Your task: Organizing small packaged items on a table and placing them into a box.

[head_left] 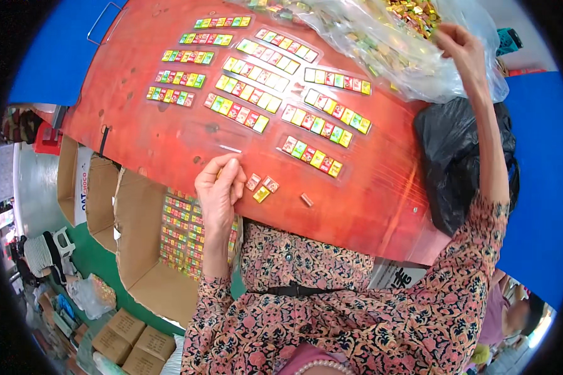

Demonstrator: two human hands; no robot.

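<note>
My left hand (220,187) is over the table's near edge with its fingers curled into a pinch. A sliver of yellow shows at its fingertips, too small to name. Just right of it lie a few loose small wrapped sweets, among them a yellow one (261,194), and a brown-red one (306,200) lies apart. A clear plastic tray (200,136) without sweets lies beyond the left hand. At the far right my right hand (460,45) is at the large clear plastic bag (356,47) of sweets (419,15), fingers bent together; what they hold is hidden.
Several clear trays filled with coloured sweets, such as one tray (311,156), lie in slanted rows on the red table (356,215). A black plastic bag (447,162) sits at the right edge. Below left, an open cardboard box (144,244) holds stacked filled trays (182,234).
</note>
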